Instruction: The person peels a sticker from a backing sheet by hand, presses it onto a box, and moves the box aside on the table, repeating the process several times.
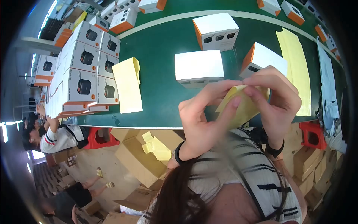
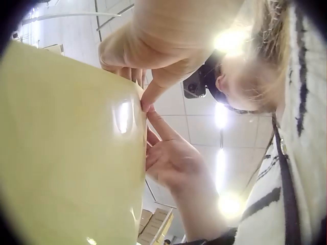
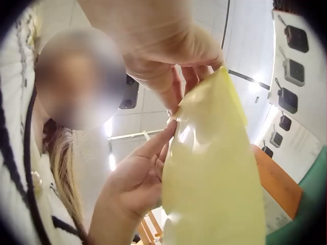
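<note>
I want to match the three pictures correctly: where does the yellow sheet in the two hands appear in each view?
Head: yellow sheet right of centre, between left hand and right hand.
Left wrist: yellow sheet fills much of the left side.
Right wrist: yellow sheet from the centre down to the bottom edge.
Shared landmark: striped top, below the hands in head, right edge in left wrist, left edge in right wrist.

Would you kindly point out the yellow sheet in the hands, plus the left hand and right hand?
Yellow sheet [image 2: 71, 148]: left wrist view, its broad face.
Left hand [image 1: 202, 120]: head view, its middle.
Right hand [image 1: 280, 102]: head view, its middle.
</note>
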The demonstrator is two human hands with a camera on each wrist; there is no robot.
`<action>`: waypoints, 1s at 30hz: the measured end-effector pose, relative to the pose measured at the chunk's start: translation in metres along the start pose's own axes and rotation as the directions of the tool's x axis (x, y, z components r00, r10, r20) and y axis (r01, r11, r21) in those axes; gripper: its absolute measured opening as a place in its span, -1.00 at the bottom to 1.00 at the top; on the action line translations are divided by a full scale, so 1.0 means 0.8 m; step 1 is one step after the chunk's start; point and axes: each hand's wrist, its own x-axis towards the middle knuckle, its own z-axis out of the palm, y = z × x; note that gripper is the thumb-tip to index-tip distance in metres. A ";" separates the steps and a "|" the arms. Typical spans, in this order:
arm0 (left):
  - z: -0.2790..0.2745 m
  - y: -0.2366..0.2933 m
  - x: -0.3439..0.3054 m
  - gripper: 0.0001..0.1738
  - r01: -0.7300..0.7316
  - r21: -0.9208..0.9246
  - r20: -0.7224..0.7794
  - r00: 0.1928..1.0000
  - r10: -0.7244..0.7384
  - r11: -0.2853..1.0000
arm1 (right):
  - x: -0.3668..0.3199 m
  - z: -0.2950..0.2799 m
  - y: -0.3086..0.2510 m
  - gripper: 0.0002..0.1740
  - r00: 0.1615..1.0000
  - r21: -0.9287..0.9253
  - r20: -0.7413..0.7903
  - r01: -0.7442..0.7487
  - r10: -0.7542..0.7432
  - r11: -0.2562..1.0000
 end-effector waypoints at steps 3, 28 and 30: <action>-0.005 0.000 0.002 -0.84 -0.065 0.019 0.006 0.998 0.065 0.998 | -0.009 0.002 0.003 -0.74 0.998 -0.003 -0.032 0.050 -0.050 0.999; 0.025 -0.047 0.013 -0.81 -0.407 0.389 0.565 0.814 0.134 0.827 | -0.048 -0.051 0.054 -0.86 0.936 -0.463 -0.323 -0.026 -0.141 0.886; 0.039 -0.060 0.012 -0.81 -0.434 0.355 0.587 0.793 0.164 0.828 | -0.055 -0.050 0.078 -0.84 0.934 -0.522 -0.319 -0.031 -0.161 0.852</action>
